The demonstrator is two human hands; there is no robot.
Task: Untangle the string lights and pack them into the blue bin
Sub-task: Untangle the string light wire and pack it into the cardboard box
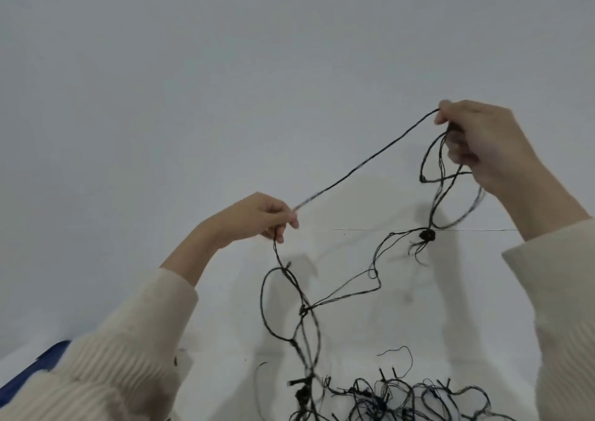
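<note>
View: head camera, looking down over both raised hands.
Landmark: a small dark knot (427,234) in the wire, hanging low beneath the right hand.
String lights (363,162): thin black wire held up in the air between the two hands, trailing down to the desk.
Left hand (260,217): up and well to the left of the knot, fingers curled, pinching the wire between thumb and fingertips.
Right hand (483,143): above the knot and a little to its right, fingers curled round several strands, thumb and forefinger nipping the wire at the top.
Taut strand: one straight run of wire slants from the right hand down to the left hand, passing up and left of the knot.
Loose loops (433,163): they droop from the right hand down to the knot; more loops hang from the left hand, down and left of the knot.
Heap (386,398): the still-tangled rest of the wire lies on the desk well below the knot, at the bottom edge of the view.
Desk (467,308): plain white; a thin line (354,229) runs level with the knot, perhaps the desk's far edge, though white on white makes that hard to tell.
Blue bin (38,364): only a blue sliver shows far down and left of the knot, beside the left sleeve (112,356).
Sleeves: cream ribbed knit on both arms.
</note>
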